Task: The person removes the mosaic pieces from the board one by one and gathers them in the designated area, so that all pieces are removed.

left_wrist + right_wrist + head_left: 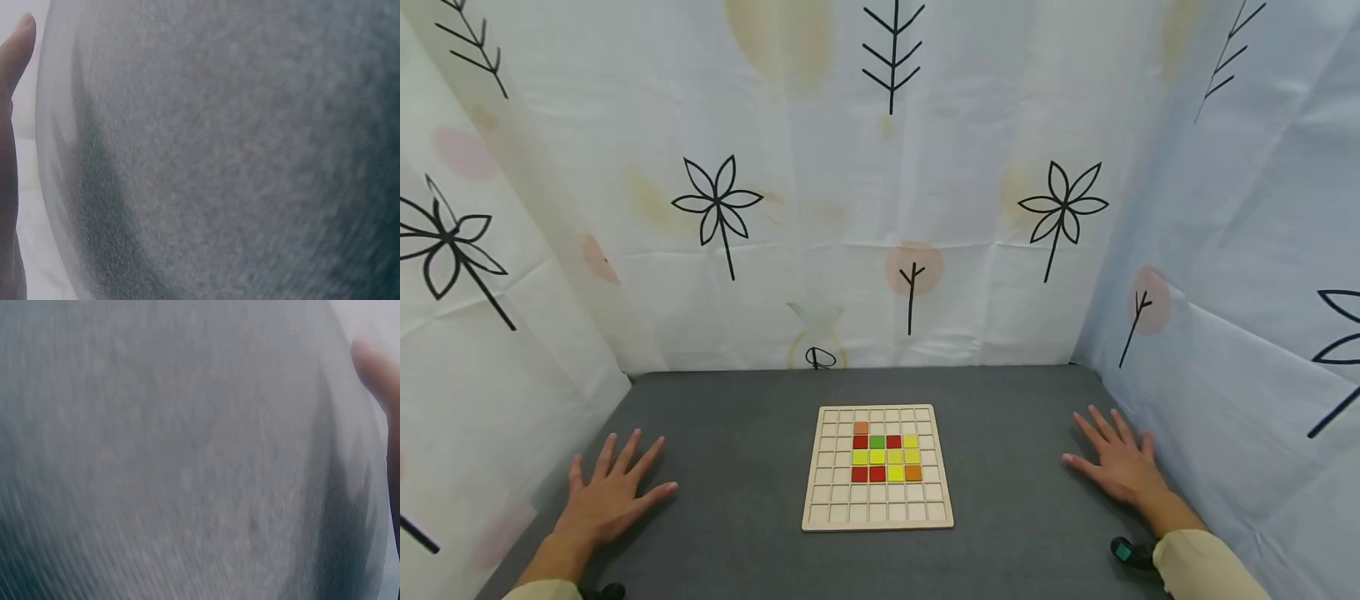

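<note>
A square light-wood grid board (827,493) lies on the dark grey table. Red, yellow, green and orange square tiles (877,457) fill a block of cells around its middle. Well to the left of the board, my left hand (604,500) has its fingers straight and spread, holding nothing. My right hand (1122,467) is off to the board's right near the table's side, fingers likewise spread and nothing held. In the wrist views only the left thumb (17,53) and the right thumb (378,372) show beside the grey cloth surface.
The grey tabletop (737,450) stretches on both sides of the board. White curtains (820,183) with leaf and flower drawings enclose the back, left and right. A dark wrist device (1131,552) sits at the right cuff, and part of another (606,592) at the left.
</note>
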Action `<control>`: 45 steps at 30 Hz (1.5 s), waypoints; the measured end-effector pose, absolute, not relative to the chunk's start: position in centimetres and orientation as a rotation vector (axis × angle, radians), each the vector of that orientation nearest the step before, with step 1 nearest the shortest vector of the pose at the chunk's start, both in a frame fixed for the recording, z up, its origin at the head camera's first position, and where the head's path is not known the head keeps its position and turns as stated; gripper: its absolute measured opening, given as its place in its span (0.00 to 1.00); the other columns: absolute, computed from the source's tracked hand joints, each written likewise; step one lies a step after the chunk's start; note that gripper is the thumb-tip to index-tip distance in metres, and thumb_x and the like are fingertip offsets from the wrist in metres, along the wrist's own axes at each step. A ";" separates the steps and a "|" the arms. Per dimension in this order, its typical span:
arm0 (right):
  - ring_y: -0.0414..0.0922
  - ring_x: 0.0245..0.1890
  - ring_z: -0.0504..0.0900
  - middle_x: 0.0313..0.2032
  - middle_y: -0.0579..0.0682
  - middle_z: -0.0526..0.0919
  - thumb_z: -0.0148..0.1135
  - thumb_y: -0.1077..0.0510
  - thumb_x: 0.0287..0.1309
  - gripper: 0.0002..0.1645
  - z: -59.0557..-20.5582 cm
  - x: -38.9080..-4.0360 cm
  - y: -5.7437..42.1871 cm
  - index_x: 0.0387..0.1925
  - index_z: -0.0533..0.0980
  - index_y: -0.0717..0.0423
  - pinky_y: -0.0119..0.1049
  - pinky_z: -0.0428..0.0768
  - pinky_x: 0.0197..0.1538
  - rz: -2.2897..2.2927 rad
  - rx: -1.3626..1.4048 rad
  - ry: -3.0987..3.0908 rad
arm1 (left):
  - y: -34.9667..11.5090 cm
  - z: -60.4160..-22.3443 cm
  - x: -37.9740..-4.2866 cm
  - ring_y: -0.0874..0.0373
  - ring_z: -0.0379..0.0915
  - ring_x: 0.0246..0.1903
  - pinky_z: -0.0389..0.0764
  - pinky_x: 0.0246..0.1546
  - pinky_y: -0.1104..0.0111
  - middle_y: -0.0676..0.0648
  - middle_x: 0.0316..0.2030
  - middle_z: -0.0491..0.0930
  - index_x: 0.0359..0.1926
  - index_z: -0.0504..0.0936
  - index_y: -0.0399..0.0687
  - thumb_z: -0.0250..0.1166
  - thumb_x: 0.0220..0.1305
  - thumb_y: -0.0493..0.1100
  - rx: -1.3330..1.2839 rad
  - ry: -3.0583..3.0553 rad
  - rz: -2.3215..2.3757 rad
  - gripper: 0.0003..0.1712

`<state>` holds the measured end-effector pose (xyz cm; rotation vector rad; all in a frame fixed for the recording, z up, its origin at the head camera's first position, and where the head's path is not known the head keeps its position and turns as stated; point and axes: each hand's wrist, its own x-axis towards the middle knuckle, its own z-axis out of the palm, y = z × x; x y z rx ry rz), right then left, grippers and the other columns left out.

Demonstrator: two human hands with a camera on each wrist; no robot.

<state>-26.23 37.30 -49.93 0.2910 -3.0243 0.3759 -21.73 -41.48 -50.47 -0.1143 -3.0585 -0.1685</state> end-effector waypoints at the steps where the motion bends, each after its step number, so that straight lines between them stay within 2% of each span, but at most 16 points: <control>1: 0.69 0.71 0.37 0.74 0.63 0.46 0.51 0.28 0.61 0.52 -49.9 -26.2 37.1 0.75 0.53 0.54 0.76 0.30 0.56 0.380 0.297 -3.016 | -41.4 -50.5 -21.7 0.31 0.18 0.70 0.15 0.53 0.32 0.32 0.74 0.37 0.77 0.46 0.54 0.48 0.63 0.75 -0.126 -3.048 -0.175 0.52; 8: 0.65 0.72 0.40 0.74 0.61 0.48 0.53 0.30 0.61 0.50 -50.0 -25.8 35.6 0.75 0.54 0.51 0.75 0.34 0.58 0.365 0.367 -2.934 | -39.8 -50.1 -21.5 0.34 0.22 0.72 0.22 0.57 0.31 0.36 0.75 0.41 0.78 0.46 0.61 0.52 0.64 0.72 -0.220 -2.968 -0.192 0.49; 18: 0.65 0.71 0.46 0.73 0.61 0.53 0.58 0.34 0.61 0.48 -50.1 -25.1 32.1 0.74 0.58 0.52 0.71 0.42 0.62 0.436 0.469 -2.854 | -36.0 -50.0 -21.0 0.37 0.29 0.73 0.26 0.62 0.36 0.43 0.76 0.39 0.77 0.51 0.60 0.57 0.65 0.67 -0.374 -2.868 -0.338 0.46; 21: 0.65 0.71 0.48 0.72 0.62 0.55 0.60 0.35 0.60 0.47 -50.0 -25.1 31.0 0.73 0.59 0.53 0.70 0.44 0.62 0.471 0.502 -2.828 | -34.7 -49.9 -20.8 0.36 0.34 0.72 0.30 0.63 0.36 0.43 0.76 0.43 0.77 0.52 0.61 0.58 0.64 0.66 -0.404 -2.848 -0.383 0.45; 28: 0.66 0.68 0.55 0.69 0.63 0.61 0.65 0.41 0.58 0.46 -50.2 -24.7 28.4 0.71 0.62 0.58 0.69 0.53 0.60 0.593 0.552 -2.733 | -31.5 -50.2 -20.7 0.35 0.44 0.70 0.44 0.60 0.36 0.39 0.71 0.57 0.73 0.62 0.59 0.64 0.62 0.61 -0.472 -2.752 -0.512 0.41; 36: 0.65 0.60 0.67 0.61 0.65 0.71 0.72 0.54 0.53 0.41 -50.7 -24.4 25.2 0.66 0.67 0.63 0.66 0.63 0.56 0.816 0.567 -2.513 | -27.7 -50.0 -20.1 0.36 0.58 0.65 0.55 0.54 0.35 0.43 0.65 0.69 0.71 0.66 0.55 0.69 0.60 0.53 -0.503 -2.639 -0.706 0.39; 41: 0.61 0.56 0.73 0.57 0.62 0.76 0.72 0.60 0.51 0.37 -51.0 -24.4 23.3 0.63 0.70 0.62 0.60 0.69 0.53 0.930 0.519 -2.402 | -25.5 -49.6 -19.8 0.38 0.64 0.61 0.62 0.52 0.37 0.44 0.62 0.72 0.69 0.69 0.53 0.71 0.58 0.48 -0.514 -2.568 -0.831 0.39; 45: 0.57 0.51 0.77 0.51 0.59 0.81 0.72 0.64 0.50 0.32 -51.2 -24.7 21.9 0.58 0.74 0.64 0.50 0.71 0.51 0.985 0.485 -2.324 | -24.0 -49.4 -19.7 0.43 0.67 0.59 0.64 0.54 0.46 0.45 0.60 0.74 0.67 0.72 0.49 0.72 0.56 0.43 -0.523 -2.510 -0.945 0.36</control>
